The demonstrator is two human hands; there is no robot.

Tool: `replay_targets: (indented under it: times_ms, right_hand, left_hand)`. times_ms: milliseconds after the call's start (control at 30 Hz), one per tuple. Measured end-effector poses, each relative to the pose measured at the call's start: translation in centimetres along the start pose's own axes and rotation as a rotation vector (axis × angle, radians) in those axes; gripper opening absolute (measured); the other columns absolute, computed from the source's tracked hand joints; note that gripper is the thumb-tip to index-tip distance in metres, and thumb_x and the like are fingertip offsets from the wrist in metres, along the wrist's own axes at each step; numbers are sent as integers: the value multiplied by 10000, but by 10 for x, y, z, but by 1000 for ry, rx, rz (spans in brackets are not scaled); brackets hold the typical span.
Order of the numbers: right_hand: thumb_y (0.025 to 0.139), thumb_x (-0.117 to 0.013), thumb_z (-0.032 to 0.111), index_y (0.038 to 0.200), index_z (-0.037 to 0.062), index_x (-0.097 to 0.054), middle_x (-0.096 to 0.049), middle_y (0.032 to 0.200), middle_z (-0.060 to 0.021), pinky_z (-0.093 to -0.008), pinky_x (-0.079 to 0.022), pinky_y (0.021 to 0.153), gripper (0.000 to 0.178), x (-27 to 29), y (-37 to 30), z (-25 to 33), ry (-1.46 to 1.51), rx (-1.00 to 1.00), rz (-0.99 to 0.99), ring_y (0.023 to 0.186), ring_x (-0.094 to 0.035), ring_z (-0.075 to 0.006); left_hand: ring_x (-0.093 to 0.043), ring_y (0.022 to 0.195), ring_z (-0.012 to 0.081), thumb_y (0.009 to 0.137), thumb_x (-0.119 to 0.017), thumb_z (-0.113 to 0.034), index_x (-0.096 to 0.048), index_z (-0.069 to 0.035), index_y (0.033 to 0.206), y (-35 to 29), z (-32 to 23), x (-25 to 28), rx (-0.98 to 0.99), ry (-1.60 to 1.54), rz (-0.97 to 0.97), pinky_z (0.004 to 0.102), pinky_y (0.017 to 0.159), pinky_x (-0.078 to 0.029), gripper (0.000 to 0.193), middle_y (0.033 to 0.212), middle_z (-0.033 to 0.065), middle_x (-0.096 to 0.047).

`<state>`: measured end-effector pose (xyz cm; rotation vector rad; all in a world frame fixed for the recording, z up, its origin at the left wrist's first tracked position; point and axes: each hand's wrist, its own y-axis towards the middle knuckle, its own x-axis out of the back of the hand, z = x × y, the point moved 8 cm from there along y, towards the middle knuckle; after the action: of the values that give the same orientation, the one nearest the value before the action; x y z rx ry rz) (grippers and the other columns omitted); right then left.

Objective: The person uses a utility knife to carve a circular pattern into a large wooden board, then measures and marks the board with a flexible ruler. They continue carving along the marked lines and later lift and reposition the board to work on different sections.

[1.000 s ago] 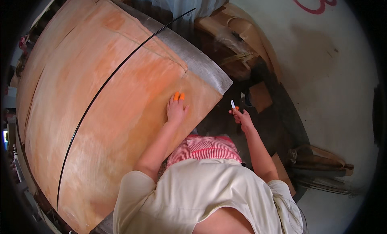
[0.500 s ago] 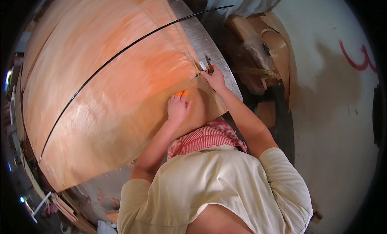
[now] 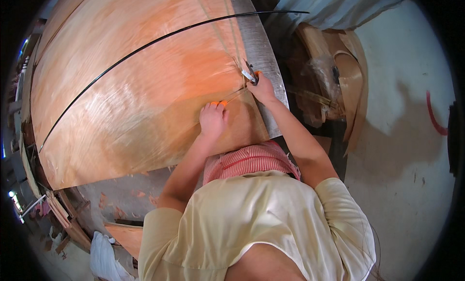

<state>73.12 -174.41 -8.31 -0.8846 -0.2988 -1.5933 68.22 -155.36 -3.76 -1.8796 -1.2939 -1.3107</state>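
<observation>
A broad sheet of orange-brown wood veneer [image 3: 126,101] spreads before me, its grain streaked pale. My left hand [image 3: 213,120] lies on its near part, fingers stretched forward over the surface, with orange covers [image 3: 220,103] on some fingertips. At the sheet's right edge, my right hand [image 3: 262,88] is closed round a small dark tool with a white part [image 3: 248,75]; its exact kind is hard to make out. An orange cover also shows on a finger there. Between the hands runs a thin line across the veneer. Narrow pale strips [image 3: 237,46] lead away from the tool.
A long thin black rod [image 3: 145,46] arcs across the sheet. A metal table edge [image 3: 264,53] borders it on the right. Beyond are curled veneer offcuts [image 3: 351,82] with clear plastic, and a pale hanging sheet [image 3: 334,7]. Wood scraps [image 3: 72,223] and a white bag [image 3: 104,257] lie lower left.
The whole view has shifted and turned slightly. My right hand still grips the tool at the sheet's edge, the tool now tilted more leftward. My left hand stays on the veneer.
</observation>
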Motion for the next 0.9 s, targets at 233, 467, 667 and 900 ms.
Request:
replay_targets:
  times_ms: [233, 467, 667, 900]
  right_hand:
    - [859, -489, 337, 875, 49, -539, -615, 766, -111, -386, -441, 651, 293, 25, -16, -13, -198, 84, 419, 730, -586, -277]
    - [849, -490, 354, 921, 85, -580, -613, 807, -118, -418, -446, 668, 292, 38, -15, 25, -828, 341, 557, 792, -587, -300]
    - [832, -524, 347, 944, 115, -594, -618, 849, -104, -419, -451, 702, 267, 20, -5, 47, -1015, 450, 680, 847, -586, -292]
    - [822, -539, 377, 970, 134, -611, -625, 927, -67, -409, -454, 742, 293, 0, 16, 59, -1243, 466, 833, 928, -579, -263]
  left_hand:
    - [-534, 729, 261, 664, -660, -151, -598, -70, 796, 13, 7, -9, -25, -54, -30, 380, 627, -438, 167, 732, 98, -534]
    - [-533, 696, 246, 629, -648, -118, -560, -84, 686, 20, 14, -20, -27, -60, -58, 374, 601, -437, 111, 701, 78, -519]
    - [-529, 689, 234, 635, -634, -134, -556, -106, 673, 19, 14, -16, -75, -70, -85, 363, 588, -433, 91, 688, 58, -512]
    - [-530, 703, 221, 633, -639, -128, -557, -108, 671, 19, 17, -16, -40, -71, -92, 358, 611, -437, 93, 678, 46, -509]
